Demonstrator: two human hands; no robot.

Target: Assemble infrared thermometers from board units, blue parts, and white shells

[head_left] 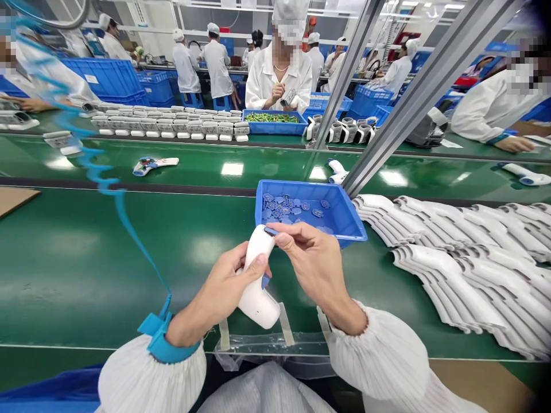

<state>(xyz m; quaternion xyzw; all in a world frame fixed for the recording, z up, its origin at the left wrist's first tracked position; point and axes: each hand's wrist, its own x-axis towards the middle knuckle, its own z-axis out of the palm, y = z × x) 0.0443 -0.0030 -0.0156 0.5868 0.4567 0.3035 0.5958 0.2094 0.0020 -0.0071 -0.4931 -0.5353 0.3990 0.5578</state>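
Note:
My left hand [232,275] is wrapped round a white thermometer gun [257,298], tilted over the green bench in front of me. A blue trigger shows at its side, partly covered by my fingers. Between the thumb and fingers of my right hand [316,261] is a small blue plastic piece [271,232], touching the upper end of the gun. Whether it is seated there I cannot tell. Just beyond my hands stands a blue bin [310,186] with several small blue plastic parts [284,207] in it.
Stacked white housing shells [456,281] cover the right of the bench. A slanted metal post [400,97] rises behind the bin. On the conveyor [189,155] lie spaced thermometer guns [155,164]. A coiled blue cord [142,241] runs to my left wristband. Co-workers in white sit opposite.

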